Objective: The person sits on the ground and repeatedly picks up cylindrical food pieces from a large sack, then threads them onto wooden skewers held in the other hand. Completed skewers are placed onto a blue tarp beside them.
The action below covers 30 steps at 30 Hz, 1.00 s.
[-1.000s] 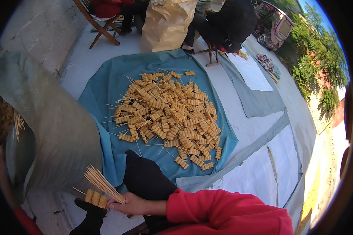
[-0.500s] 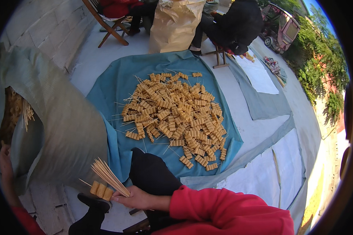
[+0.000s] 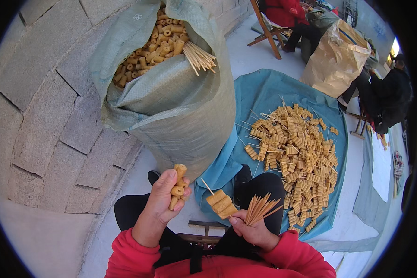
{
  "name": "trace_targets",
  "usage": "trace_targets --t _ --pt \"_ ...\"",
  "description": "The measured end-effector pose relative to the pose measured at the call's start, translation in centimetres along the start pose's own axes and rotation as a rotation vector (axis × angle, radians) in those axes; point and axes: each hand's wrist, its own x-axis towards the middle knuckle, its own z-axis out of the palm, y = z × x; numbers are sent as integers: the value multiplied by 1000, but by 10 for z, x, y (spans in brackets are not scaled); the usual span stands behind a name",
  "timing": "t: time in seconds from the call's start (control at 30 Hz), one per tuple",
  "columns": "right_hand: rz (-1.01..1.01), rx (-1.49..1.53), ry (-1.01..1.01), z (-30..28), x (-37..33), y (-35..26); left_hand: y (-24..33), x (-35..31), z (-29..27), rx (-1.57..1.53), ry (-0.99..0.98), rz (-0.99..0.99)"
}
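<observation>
Your left hand (image 3: 166, 197) is just on the near side of the sack (image 3: 183, 139), fingers clamped on a few loose rolls (image 3: 180, 171). Your right hand (image 3: 252, 233), nearer than the sack and to its right, has thumb and fingers closed on a fan of sticks (image 3: 262, 207) and, at the thumb, one skewer (image 3: 206, 185) bearing three rolls side by side, bare tip up toward the sack. To thread well, I'd feed one roll at a time from the left fingertips, side-on to the tip, centred, in line with those three. Push gently, in case the wall splits; pinch the skewer firmly low down, fan tilted away, left fingers off the point's path.

Hard to make out: how many rolls your left palm hides, and where the skewer's lower end goes behind your right thumb. The sack's mouth shows more rolls and a spare bunch of sticks (image 3: 199, 58); depth hidden. Right of the sack, the finished-looking pile (image 3: 301, 157) covers much of the blue cloth (image 3: 252, 85); too jumbled to count. Beyond, right of the sack, a paper bag (image 3: 333, 60) partly blocks two seated people, small and partly hidden.
</observation>
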Motion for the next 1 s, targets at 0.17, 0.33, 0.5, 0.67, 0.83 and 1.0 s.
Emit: trace_targets --t 0.17,0.33,0.5,0.67,0.83,1.0 --pt "-327 -431 -50 15 -29 -17 -36 -23 -32 -129 -149 -93" --pt "-312 -514 -22 24 -30 -23 -38 -33 -44 -93 -158 -94" --pt "-217 -572 -75 24 -30 -25 -35 -38 -43 -74 -107 -99" --pt "-220 -622 -86 26 -36 -23 -43 -40 -38 73 -34 -105" --pt "-169 -620 -6 32 -40 -21 -63 -46 -33 172 -115 -181" --pt "177 -481 82 20 -39 -25 -62 -41 -36 -15 -76 -59"
